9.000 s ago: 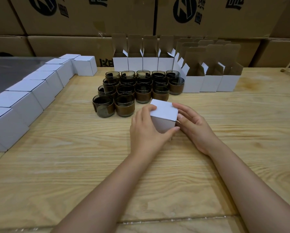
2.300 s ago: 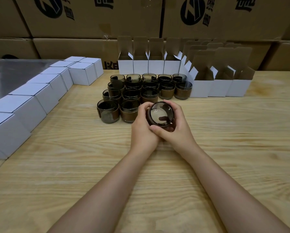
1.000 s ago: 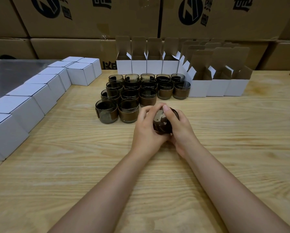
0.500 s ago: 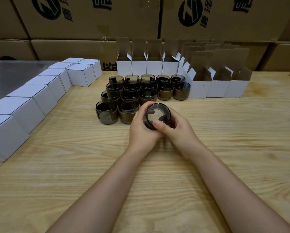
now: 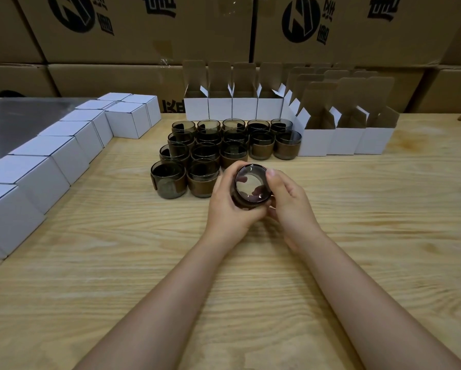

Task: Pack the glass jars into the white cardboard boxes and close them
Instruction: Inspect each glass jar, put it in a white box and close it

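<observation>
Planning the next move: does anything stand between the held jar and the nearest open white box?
Nothing directly. The held jar has bare table toward the nearest open box; the rightmost standing jar only borders that path.

A pale wooden table (image 5: 370,249) fills the near ground, its grain running from nine to three o'clock. From ten round to two o'clock stands a wall of big brown cartons (image 5: 202,36), stacked in rows and printed with black logos and characters, with clear tape on the seams. At about ten o'clock a dull grey metal surface (image 5: 18,121) lies alongside the table. The light is soft and even.
</observation>
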Motion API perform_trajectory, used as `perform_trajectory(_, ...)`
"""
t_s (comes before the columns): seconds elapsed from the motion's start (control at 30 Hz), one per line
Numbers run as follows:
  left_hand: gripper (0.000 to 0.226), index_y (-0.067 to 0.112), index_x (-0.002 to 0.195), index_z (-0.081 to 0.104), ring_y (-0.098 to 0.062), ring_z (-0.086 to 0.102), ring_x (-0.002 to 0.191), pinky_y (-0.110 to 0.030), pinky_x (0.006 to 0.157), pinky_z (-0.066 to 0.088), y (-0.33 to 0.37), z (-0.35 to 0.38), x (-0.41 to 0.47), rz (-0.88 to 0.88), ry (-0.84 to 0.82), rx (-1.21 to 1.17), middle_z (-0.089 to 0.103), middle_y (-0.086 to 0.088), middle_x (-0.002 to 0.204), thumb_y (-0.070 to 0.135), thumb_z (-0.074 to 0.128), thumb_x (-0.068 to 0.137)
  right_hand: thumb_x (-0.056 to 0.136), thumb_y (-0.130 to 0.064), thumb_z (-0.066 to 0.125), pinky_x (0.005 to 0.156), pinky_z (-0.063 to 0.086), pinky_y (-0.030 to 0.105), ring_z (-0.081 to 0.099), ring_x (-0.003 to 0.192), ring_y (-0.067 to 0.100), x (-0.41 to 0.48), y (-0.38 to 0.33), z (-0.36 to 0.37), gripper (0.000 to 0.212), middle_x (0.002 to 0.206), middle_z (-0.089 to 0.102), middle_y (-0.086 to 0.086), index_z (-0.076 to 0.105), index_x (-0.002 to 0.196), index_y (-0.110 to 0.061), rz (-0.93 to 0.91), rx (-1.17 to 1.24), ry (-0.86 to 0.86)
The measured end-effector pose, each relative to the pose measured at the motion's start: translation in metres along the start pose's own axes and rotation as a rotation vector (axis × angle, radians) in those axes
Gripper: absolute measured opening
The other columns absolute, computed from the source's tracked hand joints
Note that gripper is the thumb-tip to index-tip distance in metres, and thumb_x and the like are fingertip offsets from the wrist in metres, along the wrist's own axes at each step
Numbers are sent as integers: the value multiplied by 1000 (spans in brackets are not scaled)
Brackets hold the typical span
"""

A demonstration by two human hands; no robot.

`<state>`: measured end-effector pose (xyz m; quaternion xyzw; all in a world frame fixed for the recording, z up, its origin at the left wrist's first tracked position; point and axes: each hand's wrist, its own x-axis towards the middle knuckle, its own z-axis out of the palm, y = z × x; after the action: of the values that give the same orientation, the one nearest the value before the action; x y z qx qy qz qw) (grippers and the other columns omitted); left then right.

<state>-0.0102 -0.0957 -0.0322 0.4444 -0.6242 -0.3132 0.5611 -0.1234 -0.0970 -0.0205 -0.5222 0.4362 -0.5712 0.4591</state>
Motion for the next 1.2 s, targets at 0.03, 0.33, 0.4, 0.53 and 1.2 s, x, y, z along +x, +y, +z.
perform_trajectory(0.03, 69, 49, 114, 48, 0, 53, 111, -24, 96, 46, -1, 1, 0, 20, -15, 19, 56, 3, 119, 22, 79, 59, 99, -36, 46, 72, 52, 27, 63, 78, 8, 1, 0, 2, 25, 84, 67, 0, 67, 91, -25, 10, 19, 35)
perform_trajectory(0.33, 68, 31, 123, 54, 5, 50, 108, -11, 91, 40, -7, 3, -1, 82, -41, 116, 55, 5, 118, 8, 81, 64, 80, -43, 71, 73, 52, 22, 65, 83, 6, -2, 5, 11, 31, 89, 66, -6, 54, 95, -23, -5, -38, 157)
perform_trajectory(0.4, 63, 39, 119, 52, -1, 54, 108, -18, 91, 45, -7, 4, -1, 70, -21, 106, 56, 6, 118, 13, 78, 68, 69, -43, 80, 76, 53, 25, 64, 81, 3, -4, 5, 13, 45, 92, 65, -8, 50, 99, -26, -20, -106, 135)
perform_trajectory(0.53, 58, 41, 115, 49, -5, 56, 107, -21, 90, 46, -7, 4, -1, 75, -9, 109, 58, 5, 118, 11, 73, 72, 59, -46, 82, 72, 52, 20, 63, 76, -6, -8, 2, 15, 54, 87, 63, -13, 45, 96, -33, -49, -201, 133)
perform_trajectory(1.2, 72, 36, 120, 47, -9, 57, 116, -36, 101, 48, 0, 1, 0, 28, 26, -156, 58, 11, 120, 16, 83, 61, 97, -45, 43, 101, 48, 43, 63, 110, 23, -8, -3, 21, 42, 115, 67, 9, 57, 121, -13, 230, 318, 96)
